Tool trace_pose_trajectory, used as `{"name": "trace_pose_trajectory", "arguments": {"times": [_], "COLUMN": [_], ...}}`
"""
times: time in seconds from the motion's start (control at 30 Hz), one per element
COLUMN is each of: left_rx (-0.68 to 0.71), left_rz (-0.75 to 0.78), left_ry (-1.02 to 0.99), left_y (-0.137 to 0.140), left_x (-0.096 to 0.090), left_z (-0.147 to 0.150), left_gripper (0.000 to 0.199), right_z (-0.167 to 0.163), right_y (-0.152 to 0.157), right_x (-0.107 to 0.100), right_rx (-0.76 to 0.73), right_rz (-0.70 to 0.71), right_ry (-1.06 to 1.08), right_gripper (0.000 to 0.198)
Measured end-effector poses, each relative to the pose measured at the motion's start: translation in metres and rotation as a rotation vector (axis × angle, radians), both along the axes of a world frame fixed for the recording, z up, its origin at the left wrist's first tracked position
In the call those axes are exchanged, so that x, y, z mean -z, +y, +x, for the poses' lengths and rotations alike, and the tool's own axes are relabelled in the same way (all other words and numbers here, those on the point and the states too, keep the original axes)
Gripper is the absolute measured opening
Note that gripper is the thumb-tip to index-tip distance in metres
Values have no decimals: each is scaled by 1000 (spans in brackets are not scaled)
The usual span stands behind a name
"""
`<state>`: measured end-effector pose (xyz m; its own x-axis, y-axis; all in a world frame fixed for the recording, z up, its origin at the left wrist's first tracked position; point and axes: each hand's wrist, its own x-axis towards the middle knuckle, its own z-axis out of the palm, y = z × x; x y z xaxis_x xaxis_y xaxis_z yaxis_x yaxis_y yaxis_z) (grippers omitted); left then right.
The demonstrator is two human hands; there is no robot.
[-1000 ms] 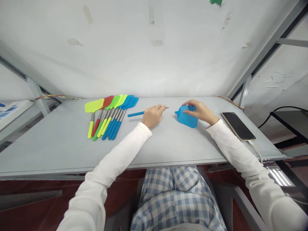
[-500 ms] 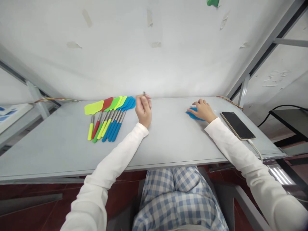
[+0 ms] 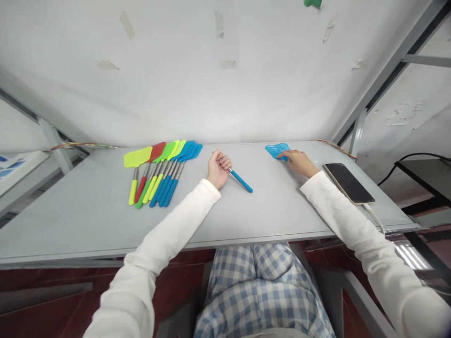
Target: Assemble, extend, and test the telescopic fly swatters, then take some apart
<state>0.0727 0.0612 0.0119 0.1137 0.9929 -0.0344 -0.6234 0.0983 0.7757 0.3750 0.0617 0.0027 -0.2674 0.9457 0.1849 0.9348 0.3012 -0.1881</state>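
Observation:
My left hand (image 3: 218, 172) is closed around the metal rod of a blue fly swatter handle (image 3: 242, 182). The blue grip points right and toward the front edge, while the rod's tip peeks out above my fingers. To the right, my right hand (image 3: 300, 162) grips the narrow lower edge of a separate blue fly swatter head (image 3: 275, 149), its flat face showing above the table. Several whole fly swatters lie in a fanned row at the left: a yellow one (image 3: 138, 157), a red one (image 3: 157, 150), green-toned ones (image 3: 169, 149) and blue ones (image 3: 194, 150).
A phone (image 3: 348, 183) with a white charging cable (image 3: 375, 218) lies on the grey table (image 3: 260, 218) beside my right forearm. The white wall (image 3: 225, 103) stands directly behind. Metal frame posts rise at both ends, with thin wires along the back corners.
My left hand has turned and moved slightly right, bringing the blue handle into view. My right hand has shifted its hold to the fly swatter head's edge, and the head now lies farther back.

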Motion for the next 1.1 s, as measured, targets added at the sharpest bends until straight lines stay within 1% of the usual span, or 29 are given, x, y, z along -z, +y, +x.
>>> {"name": "trace_pose_trajectory", "arguments": {"times": [0.1,0.17,0.2,0.23,0.27,0.33,0.37,0.43,0.53,0.63,0.7,0.73,0.8,0.87,0.93,1.0,1.03,1.07,1.1], "left_rx": [-8,-17,-23,-27,-28,-21,-20,-27,-22,97,197,245,341,400,366,295,259,226,194], "left_rz": [-8,-44,-74,-106,-137,-185,-198,-216,-209,-110,-48,-27,42,170,300,363,383,409,449], "left_ry": [-7,-56,-88,-122,-154,-204,-220,-231,-205,-150,-75,-20,127,300,452,567,629,710,817], "left_y": [-2,-5,-6,-8,-9,-12,-13,-14,-14,-15,-18,-19,-22,-24,-24,-25,-25,-27,-28], "left_x": [0,-1,-2,-3,-4,-7,-9,-11,-13,-12,-9,-7,-3,2,7,10,11,11,11], "left_z": [2,3,4,5,7,9,9,10,11,15,18,19,21,23,23,23,23,23,23], "left_gripper": [54,52,51,49,48,47,47,46,46,44,32,28,29,29,26,27,28,29,29], "right_z": [-10,-32,-47,-63,-79,-108,-119,-133,-136,-133,-131,-131,-128,-123,-118,-113,-112,-111,-111], "right_y": [-5,-14,-20,-26,-34,-48,-54,-62,-65,-61,-59,-58,-55,-52,-50,-49,-49,-48,-48], "right_x": [-1,-2,-3,-4,-4,-5,-5,-4,-2,0,-1,-1,-4,-7,-8,-10,-11,-13,-16], "right_rx": [24,-22,-80,-190,-288,-393,-418,-428,-398,-355,-325,-309,-263,-230,-211,-152,-97,-37,14], "right_rz": [97,170,169,141,84,-38,-97,-179,-335,-489,-514,-493,-400,-324,-275,-164,-89,-26,1], "right_ry": [68,124,144,216,274,326,346,448,648,820,952,1016,1104,1090,991,924,948,1020,1134], "right_gripper": [39,38,38,41,44,45,44,40,37,38,39,40,41,43,44,42,41,40,39]}}
